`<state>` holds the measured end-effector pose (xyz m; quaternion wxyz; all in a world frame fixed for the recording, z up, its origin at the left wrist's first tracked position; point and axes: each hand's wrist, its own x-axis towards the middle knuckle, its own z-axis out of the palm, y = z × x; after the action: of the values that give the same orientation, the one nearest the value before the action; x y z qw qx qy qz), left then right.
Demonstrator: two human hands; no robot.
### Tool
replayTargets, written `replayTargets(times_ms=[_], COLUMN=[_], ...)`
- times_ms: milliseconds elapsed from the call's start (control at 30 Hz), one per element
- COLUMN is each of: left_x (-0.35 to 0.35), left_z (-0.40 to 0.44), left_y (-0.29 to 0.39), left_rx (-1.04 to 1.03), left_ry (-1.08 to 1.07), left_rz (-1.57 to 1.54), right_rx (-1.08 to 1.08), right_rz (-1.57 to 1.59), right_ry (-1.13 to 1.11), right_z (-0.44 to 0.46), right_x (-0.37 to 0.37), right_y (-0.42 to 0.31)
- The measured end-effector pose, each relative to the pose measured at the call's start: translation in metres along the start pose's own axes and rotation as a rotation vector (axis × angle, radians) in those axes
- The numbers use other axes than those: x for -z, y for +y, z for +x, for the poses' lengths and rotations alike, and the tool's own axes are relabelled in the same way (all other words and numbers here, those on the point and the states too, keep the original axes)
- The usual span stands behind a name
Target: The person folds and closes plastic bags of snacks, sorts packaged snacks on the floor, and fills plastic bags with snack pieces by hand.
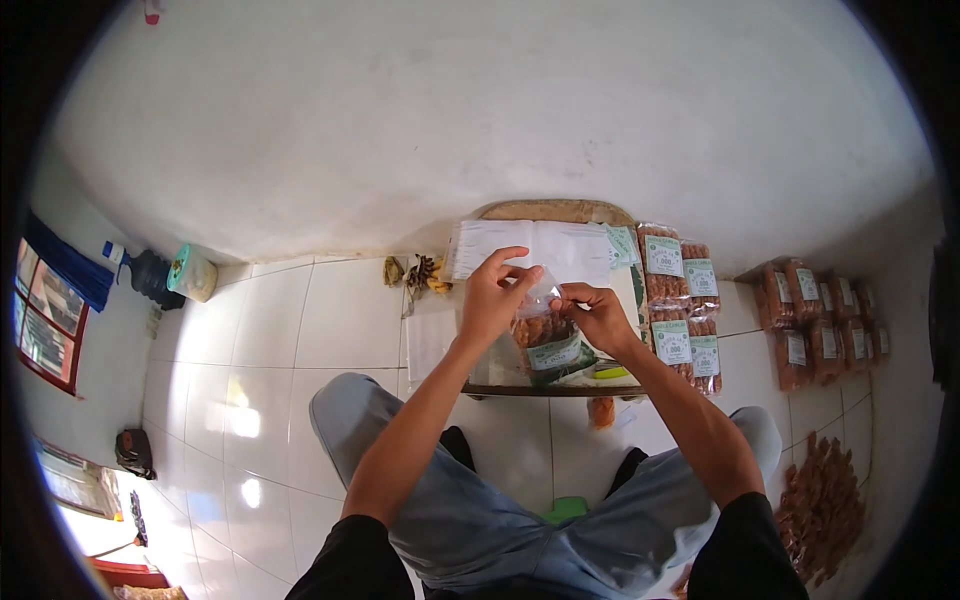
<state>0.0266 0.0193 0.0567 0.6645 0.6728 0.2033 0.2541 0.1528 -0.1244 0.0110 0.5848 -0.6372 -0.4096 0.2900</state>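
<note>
At the far left of the frame a window [48, 330] hangs in the wall, with a jug [152, 278] and a tub [196, 272] just right of it on the tiles. Left of centre, bananas [432, 278] lie by the table [560, 391], and white sheets [530, 250] cover its upper part. At mid-frame the left hand [494, 296] has thumb and finger closed on the clear neck of a bag [545, 330], its upper fingers lifted off the film. This is the weak spot, I judge: the film looks thin, so an uneven pull between the two hands could split it, and a slipping pinch could let the neck fall open and tip out the brown pieces. The bag sits between the hands and mostly below them, its labelled body towards the lower edge of the table; whether it rests there or hangs from the fingers, I cannot tell. Just right of its neck, the right hand [600, 318] pinches the same film, near the other hand's fingertips. Further right come green labels [622, 245], then labelled packs [663, 262] close enough that a swinging right forearm could nudge them. More wrapped packs [788, 290] and a brown heap [822, 510] lie at the far right.
</note>
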Motion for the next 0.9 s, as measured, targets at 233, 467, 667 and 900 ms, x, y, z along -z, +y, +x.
replayTargets(times_ms=[233,467,667,900], left_x=[0.009,0.003,0.004,0.005], left_z=[-0.008,-0.025,-0.018,-0.019], left_y=[-0.016,-0.008,-0.036,-0.037], left_rx=[-0.886,-0.897,-0.648,-0.557], left_ry=[0.16,-0.048,-0.04,-0.033], left_rz=[0.831,0.872,0.577,0.566], right_rx=[-0.027,-0.005,0.126,0.332], right_rz=[0.021,0.048,-0.023,-0.309], right_ry=[0.003,-0.022,0.025,0.068], right_z=[-0.002,-0.002,-0.002,0.002], right_x=[0.0,0.003,0.007,0.011], right_y=[-0.009,0.002,0.013,0.002])
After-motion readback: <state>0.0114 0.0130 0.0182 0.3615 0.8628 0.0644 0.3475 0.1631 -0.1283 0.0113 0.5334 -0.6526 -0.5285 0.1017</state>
